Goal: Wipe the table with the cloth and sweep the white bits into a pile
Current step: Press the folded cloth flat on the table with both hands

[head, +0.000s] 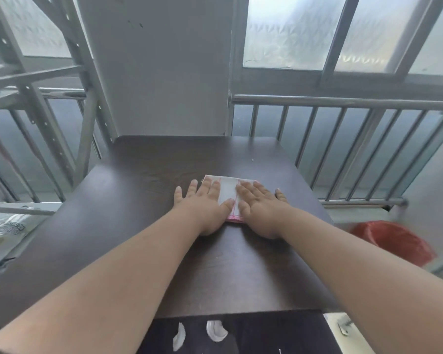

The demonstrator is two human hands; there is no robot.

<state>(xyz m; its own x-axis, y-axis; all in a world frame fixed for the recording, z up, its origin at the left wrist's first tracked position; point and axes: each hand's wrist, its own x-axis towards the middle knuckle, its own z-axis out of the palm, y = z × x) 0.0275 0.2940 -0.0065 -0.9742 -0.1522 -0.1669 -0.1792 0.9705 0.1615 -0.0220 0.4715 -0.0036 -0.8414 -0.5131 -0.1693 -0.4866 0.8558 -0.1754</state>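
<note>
Centrally on the dark bench (128, 213), a folded white cloth (228, 192) with a pink hem lies flat, pinned beneath both hands. Left hand (205, 208): open, fingers spread, palm down on the cloth's left part, with its outer fingers spilling onto bare wood. Right hand (261, 210): likewise open and flat, covering the cloth's right part, thumb toward the middle. Neither hand grips; the cloth is pressed, not pinched. This flat, two-handed hold probably serves to spread pressure evenly, so that the whole folded pad stays in contact with the surface and acts as a broad pushing edge rather than bunching.

A single white bit (252, 159) lies on the bench beyond the cloth, toward the far right corner and well apart from it. No gathered pile is visible; other specks, if present, are too small to tell. Judged from this layout, the wipe is in progress and the sweeping of bits is not yet complete; a push toward the far right would be needed to reach that speck.

Surroundings: a metal railing (343, 100) and frosted windows (292, 29) stand behind the bench; a red bucket (394, 241) sits on the floor to the right. Bits pushed off the right or far edge would be lost, so inward strokes seem advisable.
</note>
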